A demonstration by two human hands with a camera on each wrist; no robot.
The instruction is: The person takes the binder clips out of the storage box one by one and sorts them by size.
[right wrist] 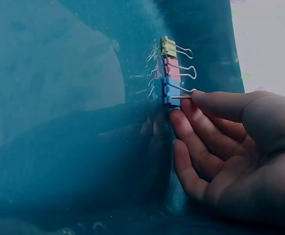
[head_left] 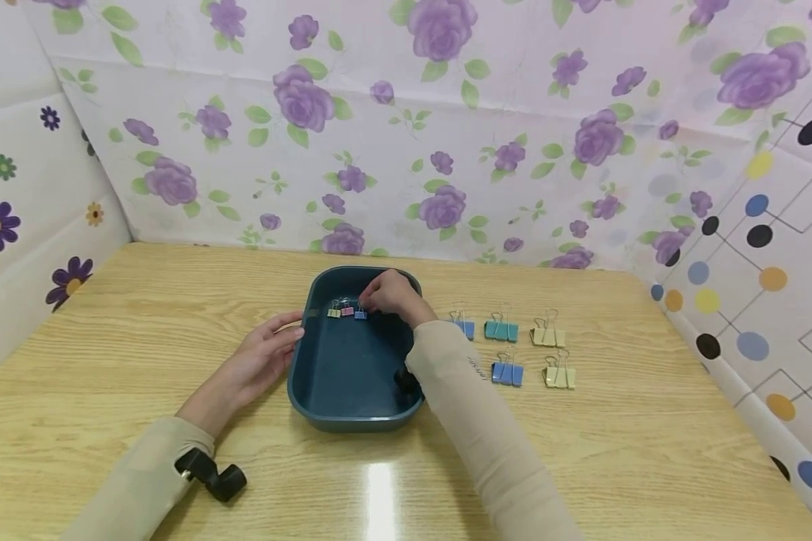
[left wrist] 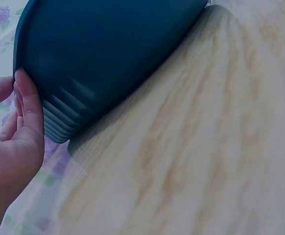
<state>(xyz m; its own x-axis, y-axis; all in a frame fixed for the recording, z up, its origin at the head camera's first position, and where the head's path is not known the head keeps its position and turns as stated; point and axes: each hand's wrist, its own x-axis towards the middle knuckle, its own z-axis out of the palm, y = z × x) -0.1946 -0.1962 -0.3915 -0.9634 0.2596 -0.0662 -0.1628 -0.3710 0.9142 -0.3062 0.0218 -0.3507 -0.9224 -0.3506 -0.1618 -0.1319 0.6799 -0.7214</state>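
A dark teal plastic bin (head_left: 352, 398) stands on the table. Just inside its far end, a yellow binder clip (right wrist: 168, 47), a pink binder clip (right wrist: 172, 68) and a small blue binder clip (right wrist: 172, 91) stand side by side in a row. My right hand (head_left: 394, 294) reaches in over the bin's right side and pinches the blue clip by its wire handle. My left hand (head_left: 264, 359) is at the bin's left rim, its fingertips touching the outer wall with the fingers fairly straight, as the left wrist view shows too.
To the right of the bin lie larger binder clips in two rows: blue clips (head_left: 507, 373), a teal one (head_left: 501, 330) and pale yellow ones (head_left: 559, 377). Part of one blue clip hides behind my right sleeve (head_left: 474, 406). Flowered cloth (head_left: 392, 158) hangs behind the wooden table (head_left: 196, 300).
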